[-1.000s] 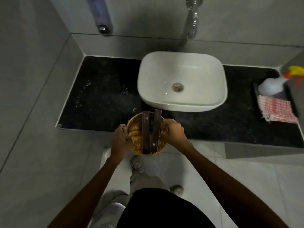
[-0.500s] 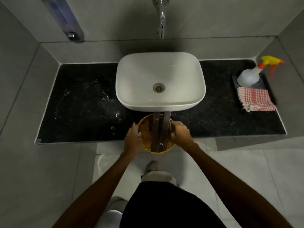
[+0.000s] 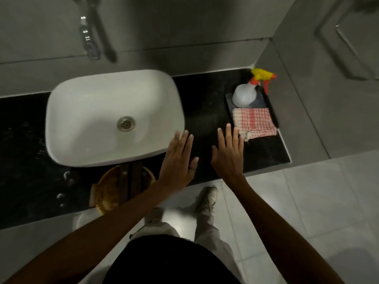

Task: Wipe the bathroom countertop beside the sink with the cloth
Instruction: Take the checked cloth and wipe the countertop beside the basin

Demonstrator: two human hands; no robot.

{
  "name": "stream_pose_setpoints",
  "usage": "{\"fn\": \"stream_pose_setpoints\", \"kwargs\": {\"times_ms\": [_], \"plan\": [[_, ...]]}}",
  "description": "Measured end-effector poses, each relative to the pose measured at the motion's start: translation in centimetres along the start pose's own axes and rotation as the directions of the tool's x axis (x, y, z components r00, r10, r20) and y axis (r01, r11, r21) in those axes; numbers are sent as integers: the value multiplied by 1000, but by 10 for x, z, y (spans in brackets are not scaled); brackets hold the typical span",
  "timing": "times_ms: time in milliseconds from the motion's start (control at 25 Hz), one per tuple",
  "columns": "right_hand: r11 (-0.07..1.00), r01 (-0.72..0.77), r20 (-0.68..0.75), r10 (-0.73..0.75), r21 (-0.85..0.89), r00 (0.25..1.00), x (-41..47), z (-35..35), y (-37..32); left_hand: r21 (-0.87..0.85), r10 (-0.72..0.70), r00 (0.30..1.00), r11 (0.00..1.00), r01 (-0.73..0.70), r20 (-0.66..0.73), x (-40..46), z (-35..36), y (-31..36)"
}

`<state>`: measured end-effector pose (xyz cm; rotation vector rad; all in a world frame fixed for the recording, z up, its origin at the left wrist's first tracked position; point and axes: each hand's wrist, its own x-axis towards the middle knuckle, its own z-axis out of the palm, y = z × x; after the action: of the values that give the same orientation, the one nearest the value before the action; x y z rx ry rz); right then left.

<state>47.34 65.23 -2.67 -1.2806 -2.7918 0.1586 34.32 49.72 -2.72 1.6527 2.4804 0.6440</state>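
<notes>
A folded red-and-white checked cloth [image 3: 253, 122] lies on a dark tray [image 3: 272, 111] at the right end of the black countertop [image 3: 205, 111]. The white basin [image 3: 110, 115] stands on the counter to the left. My right hand [image 3: 228, 152] hovers over the counter, fingers spread, fingertips just left of the cloth. Beside the basin's right corner my left hand [image 3: 178, 160] is flat, spread and holding nothing.
A white spray bottle [image 3: 246, 94] with a yellow and red trigger stands on the tray behind the cloth. A wicker basket [image 3: 108, 189] with dark straps sits at the counter's front edge below the basin. Water drops lie on the left counter. A tap [image 3: 88, 31] hangs above.
Both hands have let go of the wicker basket, which now rests on the counter, and moved right toward the cloth with fingers spread. The view has swung to the right.
</notes>
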Motion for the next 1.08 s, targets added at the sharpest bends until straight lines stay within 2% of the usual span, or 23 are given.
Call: {"fn": "stream_pose_setpoints", "kwargs": {"times_ms": [120,280,360,520,640,680,760,800,840,880,920,960,1040,1080], "plan": [[986,-163,129,156,43,979,60,-7,77,4,-52,972,999,53,229,87,42,56],[891,-414,335,339,187,879,131,-1,161,19,-200,847,975,219,493,199,104,112],[848,-481,420,361,225,833,155,4,177,47,-200,796,976,212,571,236,127,123],[820,-548,422,443,164,791,177,16,184,161,-155,752,985,65,641,249,156,129],[820,-534,447,408,204,796,187,10,193,184,-176,735,980,71,655,249,154,129],[826,-507,435,373,246,819,187,6,194,133,-162,750,986,99,642,251,148,128],[775,-452,453,243,441,858,182,-11,189,-123,-153,832,959,255,533,250,136,129],[721,-433,478,160,541,864,178,-23,182,-301,-186,866,886,351,464,248,128,127],[669,-417,496,82,616,864,172,-33,174,-508,-250,867,726,463,432,245,118,122],[624,-400,497,21,671,868,168,-43,166,-682,-276,850,510,525,448,239,102,111],[582,-387,484,-14,715,875,164,-53,156,-764,-241,830,325,558,503,231,82,100],[533,-391,478,-28,750,878,161,-65,143,-771,-179,800,213,600,573,224,60,88],[444,-375,456,-89,814,885,157,-90,107,-763,-89,771,113,636,630,208,21,55],[433,-329,422,-138,839,896,157,-100,87,-776,-107,777,60,628,621,199,3,37]]}}
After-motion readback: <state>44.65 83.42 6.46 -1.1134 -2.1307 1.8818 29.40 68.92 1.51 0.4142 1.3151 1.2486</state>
